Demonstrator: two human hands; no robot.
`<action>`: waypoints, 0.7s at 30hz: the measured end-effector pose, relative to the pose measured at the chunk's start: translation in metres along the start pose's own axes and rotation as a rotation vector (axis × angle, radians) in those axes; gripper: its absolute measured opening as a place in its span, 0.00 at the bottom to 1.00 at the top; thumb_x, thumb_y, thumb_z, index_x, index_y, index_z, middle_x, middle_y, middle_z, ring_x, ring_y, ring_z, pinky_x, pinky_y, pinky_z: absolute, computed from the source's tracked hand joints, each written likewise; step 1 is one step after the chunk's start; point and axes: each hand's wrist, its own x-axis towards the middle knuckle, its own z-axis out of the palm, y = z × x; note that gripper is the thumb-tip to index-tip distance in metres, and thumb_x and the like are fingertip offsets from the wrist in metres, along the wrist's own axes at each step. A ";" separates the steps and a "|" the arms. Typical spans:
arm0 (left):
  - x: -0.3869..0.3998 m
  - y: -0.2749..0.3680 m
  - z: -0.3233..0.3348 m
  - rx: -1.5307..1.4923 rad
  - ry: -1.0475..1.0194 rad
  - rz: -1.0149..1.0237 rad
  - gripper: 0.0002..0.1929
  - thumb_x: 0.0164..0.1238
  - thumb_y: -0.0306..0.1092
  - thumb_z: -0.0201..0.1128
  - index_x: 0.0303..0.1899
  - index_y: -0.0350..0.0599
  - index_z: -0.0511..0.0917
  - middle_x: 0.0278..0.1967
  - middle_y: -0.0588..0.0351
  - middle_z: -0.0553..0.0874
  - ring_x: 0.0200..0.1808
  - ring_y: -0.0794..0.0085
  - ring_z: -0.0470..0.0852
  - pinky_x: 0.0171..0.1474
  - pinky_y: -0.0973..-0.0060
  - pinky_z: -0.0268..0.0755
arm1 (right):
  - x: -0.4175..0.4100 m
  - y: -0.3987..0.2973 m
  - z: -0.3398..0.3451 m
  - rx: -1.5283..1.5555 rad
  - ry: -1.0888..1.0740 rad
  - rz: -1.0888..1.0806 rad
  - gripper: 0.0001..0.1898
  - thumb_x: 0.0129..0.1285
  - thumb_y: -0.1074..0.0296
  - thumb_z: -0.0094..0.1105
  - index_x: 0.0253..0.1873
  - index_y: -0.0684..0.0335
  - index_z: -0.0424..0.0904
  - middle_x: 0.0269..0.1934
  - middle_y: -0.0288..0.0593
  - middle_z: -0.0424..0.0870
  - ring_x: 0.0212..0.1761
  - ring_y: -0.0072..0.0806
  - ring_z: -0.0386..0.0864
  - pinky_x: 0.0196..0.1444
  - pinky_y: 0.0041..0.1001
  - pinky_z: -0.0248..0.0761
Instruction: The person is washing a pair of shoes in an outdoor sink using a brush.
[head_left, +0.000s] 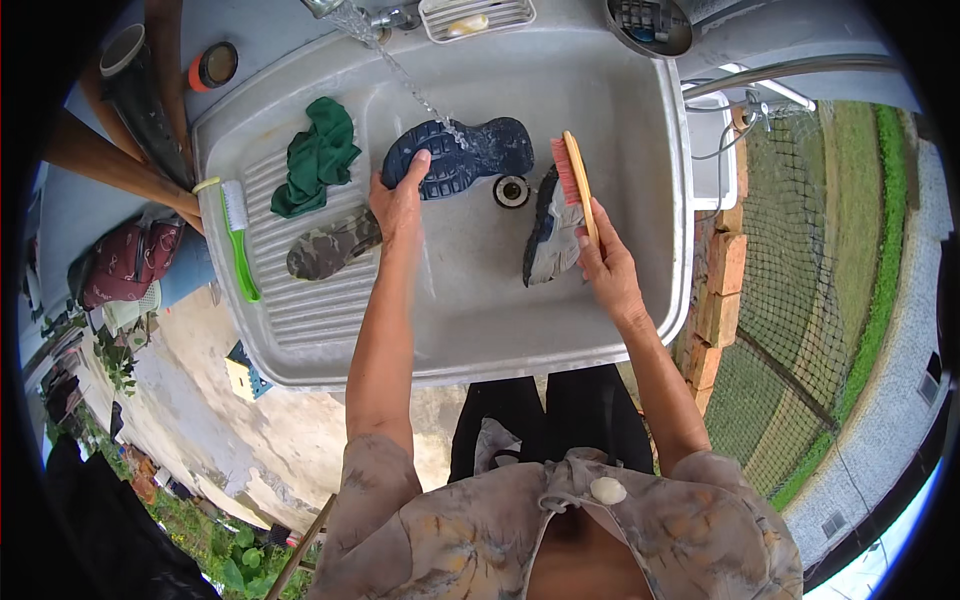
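My left hand (401, 193) grips a dark blue shoe (459, 154) by its toe end, its treaded sole facing up under running water (420, 94) from the tap (322, 6). My right hand (609, 262) holds a wooden-handled scrub brush (576, 176) with reddish bristles, above a grey and dark blue shoe (551, 232) lying in the basin. A camouflage insole (330, 247) rests on the ribbed drainboard, partly behind my left hand. Farther up the drainboard lies a crumpled green cloth (319, 159). A green-handled brush (240, 244) with white bristles is at the sink's left edge.
The grey laundry sink (487, 367) has a round drain (511, 191) in its basin. Behind it are a soap rack (480, 19) with yellowish soap and a metal bowl (651, 26). A rubber boot (139, 97) stands beyond wooden poles at left; bricks (724, 277) and netting are at right.
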 end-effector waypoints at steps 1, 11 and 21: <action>-0.009 -0.012 -0.001 -0.132 0.103 -0.072 0.33 0.50 0.42 0.78 0.55 0.36 0.73 0.46 0.47 0.83 0.44 0.61 0.84 0.48 0.63 0.78 | -0.001 -0.008 0.007 -0.169 0.034 -0.038 0.27 0.74 0.62 0.49 0.75 0.55 0.57 0.40 0.39 0.76 0.31 0.22 0.73 0.36 0.23 0.72; -0.065 -0.118 0.042 -0.395 0.039 -0.278 0.29 0.63 0.46 0.70 0.56 0.34 0.68 0.49 0.46 0.80 0.43 0.59 0.85 0.46 0.65 0.83 | 0.046 0.012 0.085 -0.868 0.023 -0.312 0.24 0.70 0.60 0.53 0.70 0.38 0.66 0.35 0.48 0.76 0.34 0.49 0.81 0.36 0.45 0.77; -0.051 -0.145 0.018 -0.377 0.009 -0.276 0.27 0.63 0.43 0.70 0.55 0.35 0.69 0.47 0.49 0.81 0.38 0.61 0.86 0.43 0.66 0.84 | 0.035 0.004 0.123 -0.789 -0.147 -0.174 0.24 0.71 0.56 0.50 0.71 0.39 0.63 0.40 0.56 0.76 0.35 0.54 0.82 0.38 0.48 0.77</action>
